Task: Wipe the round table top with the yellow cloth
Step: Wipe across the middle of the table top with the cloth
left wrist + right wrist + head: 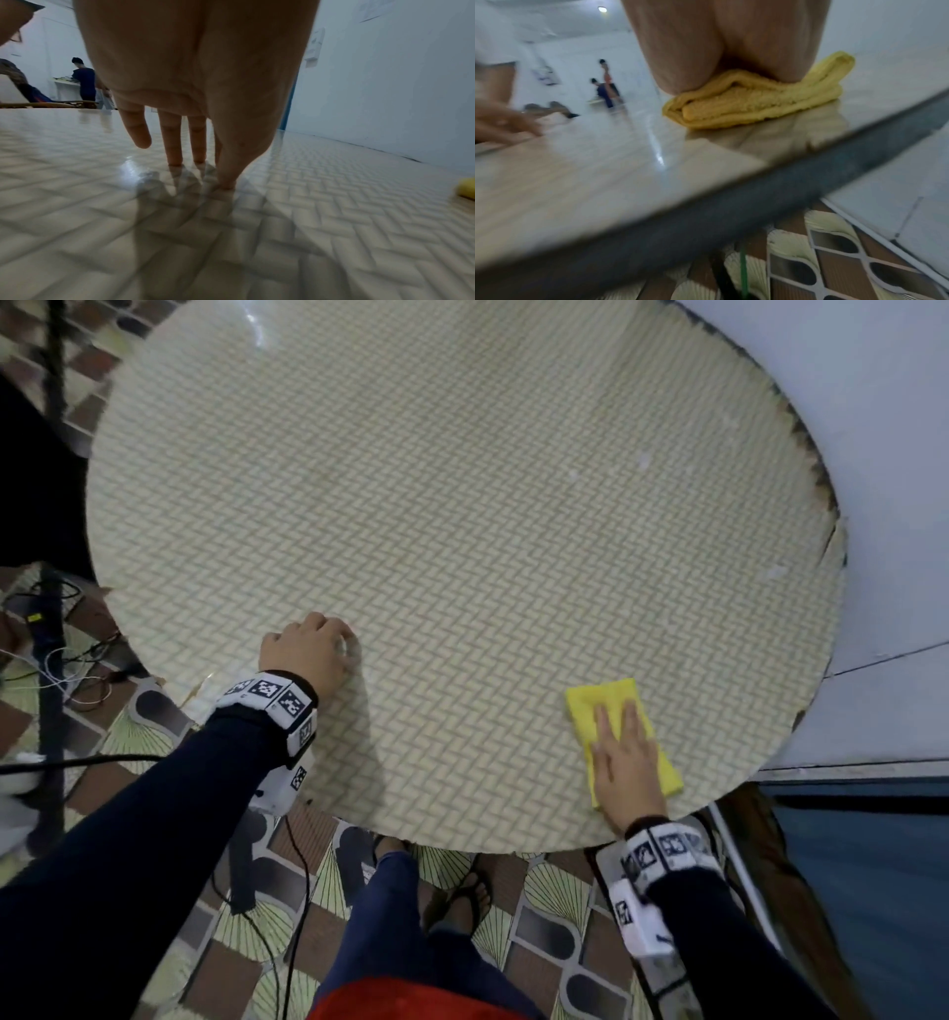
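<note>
The round table top has a glossy woven-pattern surface and fills most of the head view. A folded yellow cloth lies near its front right edge. My right hand lies flat on the cloth with straight fingers, pressing it down; the right wrist view shows the folded cloth under my palm at the table's rim. My left hand stands on the table near the front left edge. Its straight fingertips touch the surface and hold nothing. The cloth's corner shows at the far right there.
A white wall stands close behind the table's right side. Patterned floor tiles and my legs and sandalled foot are below the front edge. Cables lie on the floor at the left. People stand far off.
</note>
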### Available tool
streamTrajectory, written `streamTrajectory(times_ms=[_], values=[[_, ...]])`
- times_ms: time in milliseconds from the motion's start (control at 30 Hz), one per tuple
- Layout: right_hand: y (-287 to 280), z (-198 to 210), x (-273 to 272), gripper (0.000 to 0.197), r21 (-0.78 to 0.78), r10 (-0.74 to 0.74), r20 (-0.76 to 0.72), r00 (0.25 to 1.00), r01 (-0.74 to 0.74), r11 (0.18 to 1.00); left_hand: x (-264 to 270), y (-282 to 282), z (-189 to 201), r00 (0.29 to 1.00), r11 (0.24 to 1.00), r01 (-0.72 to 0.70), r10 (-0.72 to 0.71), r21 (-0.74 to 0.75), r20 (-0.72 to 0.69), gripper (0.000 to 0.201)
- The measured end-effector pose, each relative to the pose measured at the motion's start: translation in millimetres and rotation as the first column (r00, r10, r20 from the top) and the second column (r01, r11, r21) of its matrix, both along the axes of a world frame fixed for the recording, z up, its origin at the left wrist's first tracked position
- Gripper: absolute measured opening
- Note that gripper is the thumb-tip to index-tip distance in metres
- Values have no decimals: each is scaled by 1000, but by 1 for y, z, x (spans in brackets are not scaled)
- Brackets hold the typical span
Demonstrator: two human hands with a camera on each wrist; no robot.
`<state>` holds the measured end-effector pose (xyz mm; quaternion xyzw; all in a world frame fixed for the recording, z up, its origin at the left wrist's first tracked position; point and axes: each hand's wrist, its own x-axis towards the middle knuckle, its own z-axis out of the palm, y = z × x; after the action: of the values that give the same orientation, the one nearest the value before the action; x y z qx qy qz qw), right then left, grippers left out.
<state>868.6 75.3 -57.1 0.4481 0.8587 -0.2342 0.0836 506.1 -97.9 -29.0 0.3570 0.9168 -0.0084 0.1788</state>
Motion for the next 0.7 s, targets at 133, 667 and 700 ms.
streamTrajectory(times_ms=[133,667,700], values=[[49,1,-58,53,46,-266,82,960,263,964,-3,10,7,998,1000,-9,8,-19,-66,36],[22,2,-55,54,54,-461,109,881,458,887,2,124,-17,992,941,93,-116,324,52,44],[39,1,-71,55,36,-513,126,849,513,858,3,127,-21,992,949,91,-113,302,55,45]])
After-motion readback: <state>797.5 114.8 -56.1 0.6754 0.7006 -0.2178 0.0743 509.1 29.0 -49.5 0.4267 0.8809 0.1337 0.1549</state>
